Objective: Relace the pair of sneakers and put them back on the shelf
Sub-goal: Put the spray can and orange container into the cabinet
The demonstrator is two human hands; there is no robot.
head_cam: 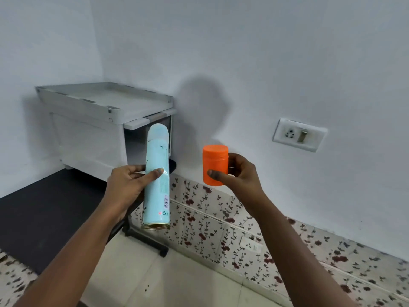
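No sneakers are in view. My left hand (128, 182) grips a tall pale turquoise spray can (157, 171), held upright in front of the white shelf unit (88, 120). My right hand (239, 173) holds a small orange jar (215, 161) with its lid on, raised in front of the white wall. The shelf unit stands on a black table (44, 209) in the room's corner. Its top tray holds nothing, and its open compartment behind the can looks dark.
A wall socket with a switch (298, 135) sits to the right of the jar. A smaller socket (250, 243) is set in the floral tile band low on the wall. The table's black foot (152, 244) reaches out over the pale floor tiles.
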